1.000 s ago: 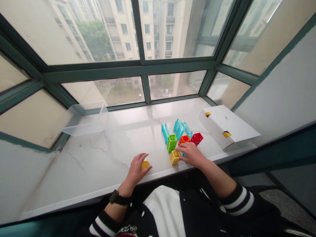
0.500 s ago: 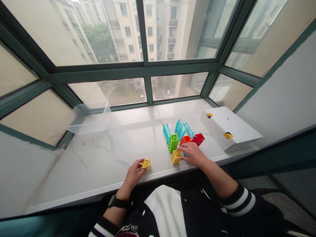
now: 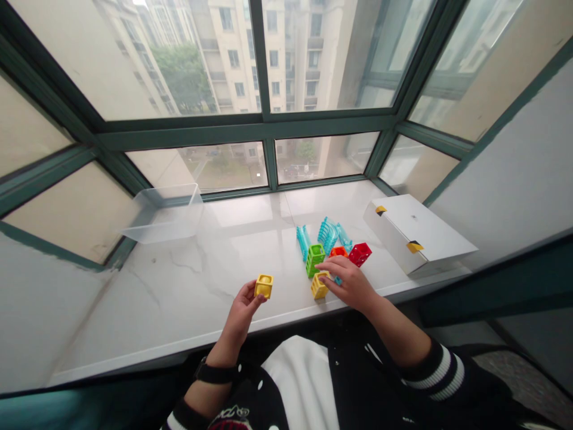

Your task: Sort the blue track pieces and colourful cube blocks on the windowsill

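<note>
Two yellow pieces are what the hands are busy with here, so I'm using the green block (image 3: 315, 261) standing on the marble-look sill (image 3: 188, 316) as my landmark. The left hand (image 3: 242, 307) is off to the left of it and closer to the person, and that grip is pinching a yellow cube (image 3: 264, 286) between thumb and fingers. You can see a rounded shape inside the cube's frame. There's a dark watch strap (image 3: 217, 373) on that wrist.

The taller yellow block (image 3: 319, 289) stands just on the near side of the green one. The right hand (image 3: 349, 283) is at its top, fingers stretched out, but honestly I can't tell if that grip is grasping it or just loose over it. Same hand partly covers an orange block (image 3: 339, 251), just right of the green, plus a blue bit (image 3: 338, 280).

Further right of the green there's a red block (image 3: 360, 255) lying tilted, then a white box (image 3: 430, 230) well apart. Turquoise pieces (image 3: 328, 235) sit behind it, and a clear bin (image 3: 161, 234) is way off to its left, toward the window.
</note>
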Demonstrator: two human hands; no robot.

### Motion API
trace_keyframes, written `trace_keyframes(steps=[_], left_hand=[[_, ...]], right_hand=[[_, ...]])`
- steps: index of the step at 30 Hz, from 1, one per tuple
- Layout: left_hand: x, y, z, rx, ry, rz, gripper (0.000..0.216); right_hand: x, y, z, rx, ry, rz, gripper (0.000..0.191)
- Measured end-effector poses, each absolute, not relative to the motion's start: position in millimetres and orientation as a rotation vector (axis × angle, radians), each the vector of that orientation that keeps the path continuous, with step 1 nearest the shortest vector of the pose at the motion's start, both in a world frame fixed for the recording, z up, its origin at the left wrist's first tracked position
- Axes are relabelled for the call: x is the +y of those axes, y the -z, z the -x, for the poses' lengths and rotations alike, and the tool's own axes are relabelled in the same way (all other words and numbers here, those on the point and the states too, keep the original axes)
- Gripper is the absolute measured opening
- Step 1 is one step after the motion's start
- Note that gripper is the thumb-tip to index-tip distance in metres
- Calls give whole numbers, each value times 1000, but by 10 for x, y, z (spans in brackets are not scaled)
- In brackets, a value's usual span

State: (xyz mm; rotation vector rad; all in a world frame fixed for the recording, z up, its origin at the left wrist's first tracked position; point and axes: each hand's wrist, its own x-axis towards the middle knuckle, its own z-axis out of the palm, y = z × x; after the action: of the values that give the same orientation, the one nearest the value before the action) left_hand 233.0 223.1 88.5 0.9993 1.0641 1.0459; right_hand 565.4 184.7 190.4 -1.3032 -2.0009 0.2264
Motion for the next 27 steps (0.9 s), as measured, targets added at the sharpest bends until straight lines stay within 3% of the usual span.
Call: trace_keyframes(steps=[3,9,19,27], left_hand=[[2175,-973,-2414,1011,-1059,-1033,67],[2044,-1167,-2588,901,-1091,-1054,64],[1950,-1356,-2698,821,-1084,-1066,55],[1950,-1264,-2726,861,-1102,-1170,52]], right_hand=[[1839,-1910,-5428,-1982,-307,1230,26],[1865,-1982,-4952,-2003,-497,1127,50],[1859,-1939,-4801,-1990,-536,1020,36],[1838,-1866,-4806,-2009,-480,978,43]])
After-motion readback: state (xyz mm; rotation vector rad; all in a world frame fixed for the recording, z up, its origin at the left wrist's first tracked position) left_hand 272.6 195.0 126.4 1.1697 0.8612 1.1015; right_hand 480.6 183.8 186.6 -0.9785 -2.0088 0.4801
